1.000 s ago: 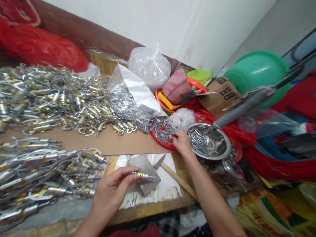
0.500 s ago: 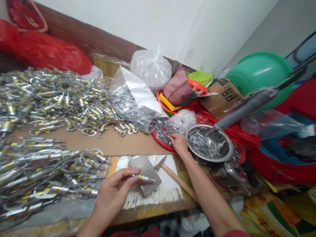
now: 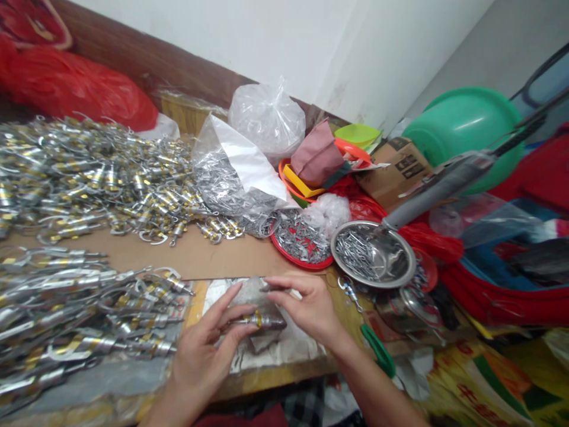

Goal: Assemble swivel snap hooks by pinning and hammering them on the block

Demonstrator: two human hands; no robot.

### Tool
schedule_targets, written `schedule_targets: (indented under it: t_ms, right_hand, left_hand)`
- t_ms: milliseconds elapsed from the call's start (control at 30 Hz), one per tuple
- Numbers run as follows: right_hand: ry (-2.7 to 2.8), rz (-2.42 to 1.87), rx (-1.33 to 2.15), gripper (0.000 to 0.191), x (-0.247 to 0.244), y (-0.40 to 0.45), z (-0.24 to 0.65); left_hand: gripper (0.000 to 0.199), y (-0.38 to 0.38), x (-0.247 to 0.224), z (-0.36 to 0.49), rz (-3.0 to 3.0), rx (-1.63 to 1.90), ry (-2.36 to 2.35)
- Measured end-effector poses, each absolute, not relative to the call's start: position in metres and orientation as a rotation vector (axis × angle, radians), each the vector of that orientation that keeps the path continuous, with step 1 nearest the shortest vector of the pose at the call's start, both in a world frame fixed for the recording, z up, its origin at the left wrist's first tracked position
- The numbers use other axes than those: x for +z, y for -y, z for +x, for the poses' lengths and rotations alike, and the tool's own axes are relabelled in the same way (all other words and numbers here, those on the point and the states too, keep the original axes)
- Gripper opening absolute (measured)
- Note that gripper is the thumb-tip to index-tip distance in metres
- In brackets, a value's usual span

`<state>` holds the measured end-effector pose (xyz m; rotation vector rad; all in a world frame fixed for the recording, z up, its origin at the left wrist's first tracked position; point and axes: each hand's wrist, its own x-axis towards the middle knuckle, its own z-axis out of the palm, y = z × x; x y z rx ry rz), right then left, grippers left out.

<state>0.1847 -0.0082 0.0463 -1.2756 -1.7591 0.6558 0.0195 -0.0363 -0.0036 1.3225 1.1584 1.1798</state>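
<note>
My left hand (image 3: 207, 338) pinches a silver metal fitting with a yellow band (image 3: 252, 320) between thumb and fingers. The fitting lies sideways over a grey block (image 3: 267, 305) on white paper (image 3: 306, 344). My right hand (image 3: 306, 305) hovers just right of the block, above the fitting. Its thumb and forefinger are pinched on a tiny grey metal piece (image 3: 265, 289), too small and blurred to make out fully. Beyond it stands a red tray (image 3: 306, 265) of small metal pieces (image 3: 300, 240).
Similar fittings are heaped at the back left (image 3: 89, 178) and laid in rows at the near left (image 3: 66, 308). A steel bowl (image 3: 400, 261) with metal pins stands right of the tray. Green-handled scissors (image 3: 377, 350) lie at the table's right edge.
My right hand has left the red tray and come back toward the block, pinching a small piece. My left hand keeps the fitting over the block. The wooden-handled knife is now out of sight.
</note>
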Motion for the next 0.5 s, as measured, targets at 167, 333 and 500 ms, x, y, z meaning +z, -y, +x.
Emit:
schedule_targets:
  t_ms: [167, 333, 500]
  right_hand:
    - [1.869, -1.161, 0.612, 0.016, 0.052, 0.029, 0.169]
    - [1.968, -1.163, 0.554, 0.020, 0.050, 0.030, 0.172]
    - [1.954, -1.112, 0.619, 0.019, 0.050, 0.034, 0.174]
  left_hand:
    - [0.052, 0.038, -0.004, 0.016, 1.417, 1.178, -1.141]
    - [0.052, 0.038, -0.003, 0.014, 1.474, 1.206, -1.140]
    - [0.023, 0.038, 0.011, 0.014, 1.488, 1.210, -1.230]
